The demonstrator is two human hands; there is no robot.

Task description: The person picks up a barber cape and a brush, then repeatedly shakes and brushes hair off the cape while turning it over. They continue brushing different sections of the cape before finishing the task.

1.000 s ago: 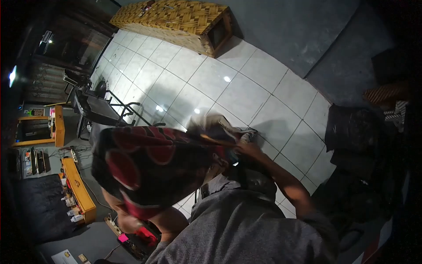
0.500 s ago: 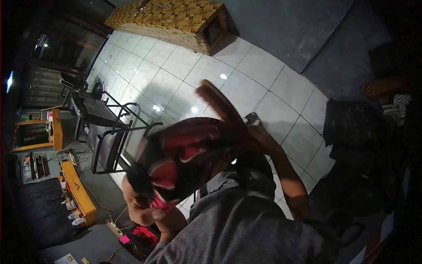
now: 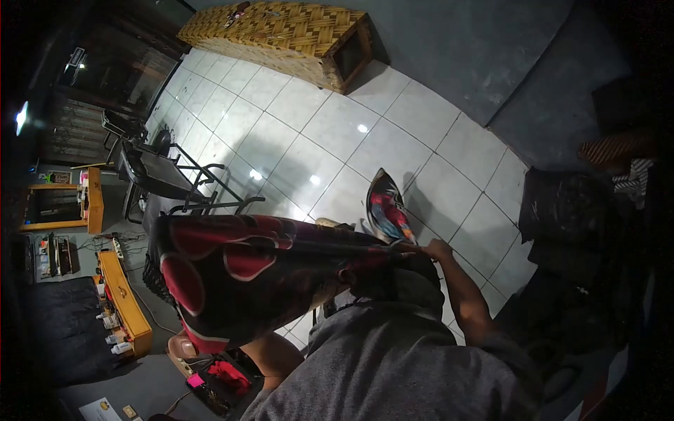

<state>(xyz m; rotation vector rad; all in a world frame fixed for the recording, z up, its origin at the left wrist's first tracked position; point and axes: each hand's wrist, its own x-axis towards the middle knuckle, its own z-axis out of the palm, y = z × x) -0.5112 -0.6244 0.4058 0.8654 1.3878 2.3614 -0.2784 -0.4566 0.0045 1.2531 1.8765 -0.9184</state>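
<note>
A black and red patterned cloth [image 3: 246, 263] with pale outlines is stretched between my two hands across the front of my body. My left hand [image 3: 184, 346] pinches its lower left corner, mostly hidden behind the fabric, with the thumb showing. At the other end my right hand [image 3: 437, 250] is closed on the gathered edge. Beyond the right hand, a pointed flap of the same cloth sticks out over the tiled floor.
A woven-patterned bench [image 3: 274, 31] stands at the top. Black metal-framed chairs [image 3: 165, 172] are on the left, near wooden shelves [image 3: 123, 298] with bottles and cables. Dark bags [image 3: 562, 200] lie at the right. White floor tiles [image 3: 337, 137] lie ahead.
The bunched, blurred cloth has opened out and been pulled taut. My left hand has moved left, and my right hand has moved slightly right and down.
</note>
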